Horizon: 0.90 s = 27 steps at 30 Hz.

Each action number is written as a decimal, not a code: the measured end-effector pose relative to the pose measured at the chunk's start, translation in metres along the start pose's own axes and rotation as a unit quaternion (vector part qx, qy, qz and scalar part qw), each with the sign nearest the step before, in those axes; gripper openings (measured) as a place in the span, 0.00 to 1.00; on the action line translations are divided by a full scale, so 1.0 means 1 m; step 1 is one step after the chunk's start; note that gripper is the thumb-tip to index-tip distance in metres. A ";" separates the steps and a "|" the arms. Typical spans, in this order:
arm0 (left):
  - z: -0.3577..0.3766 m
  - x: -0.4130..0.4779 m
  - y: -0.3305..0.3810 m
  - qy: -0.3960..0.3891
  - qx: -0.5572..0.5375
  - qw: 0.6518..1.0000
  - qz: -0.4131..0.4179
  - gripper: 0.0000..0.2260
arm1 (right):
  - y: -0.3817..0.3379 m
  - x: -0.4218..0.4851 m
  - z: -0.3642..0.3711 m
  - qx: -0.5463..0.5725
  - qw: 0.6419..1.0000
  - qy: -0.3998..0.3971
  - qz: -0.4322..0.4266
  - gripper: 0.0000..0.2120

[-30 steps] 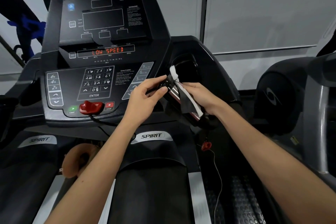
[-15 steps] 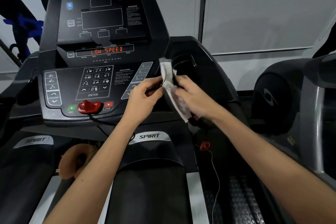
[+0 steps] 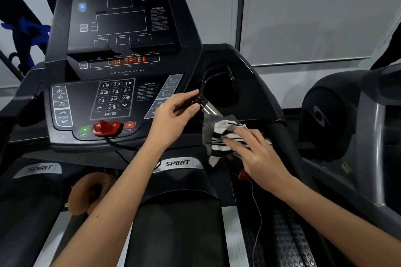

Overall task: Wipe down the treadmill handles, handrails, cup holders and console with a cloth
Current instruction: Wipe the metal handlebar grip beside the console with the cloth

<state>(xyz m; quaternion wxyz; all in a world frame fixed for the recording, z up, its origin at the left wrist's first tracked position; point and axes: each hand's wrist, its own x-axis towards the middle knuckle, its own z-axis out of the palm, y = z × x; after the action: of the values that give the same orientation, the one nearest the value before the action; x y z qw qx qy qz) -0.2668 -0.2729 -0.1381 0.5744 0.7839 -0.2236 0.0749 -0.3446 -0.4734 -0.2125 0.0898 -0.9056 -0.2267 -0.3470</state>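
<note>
Left hand (image 3: 175, 112): forearm reaches in from the near left; thumb and fingers are curled, the grip clamped on the black upper end of the handle (image 3: 208, 108).
Right hand (image 3: 258, 154): forearm enters from the near right; fingers are nearly straight, the grip apart, pressing the cloth (image 3: 219, 136) onto the handle's lower part; thumb hidden.
Cloth: striped white, dark and grey; draped over the handle, right of the console (image 3: 115, 97), nearer than the cup holder (image 3: 221, 91).
Console: display reads LOW SPEED; red safety key (image 3: 107, 128) at its near edge.
</note>
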 end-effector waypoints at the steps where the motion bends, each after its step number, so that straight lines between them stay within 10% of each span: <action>1: 0.000 0.000 -0.001 -0.001 0.001 1.000 0.002 0.14 | -0.004 0.007 0.001 0.000 1.000 0.008 0.002 0.22; 27: -0.005 0.000 -0.002 -0.018 -0.007 1.000 0.017 0.14 | -0.022 0.035 0.021 -0.052 0.998 0.040 0.022 0.24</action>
<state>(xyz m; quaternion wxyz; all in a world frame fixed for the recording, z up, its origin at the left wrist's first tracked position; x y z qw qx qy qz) -0.2655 -0.2680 -0.1388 0.5745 0.7771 -0.2475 0.0691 -0.3198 -0.4352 -0.2043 0.0591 -0.8993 -0.1845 -0.3920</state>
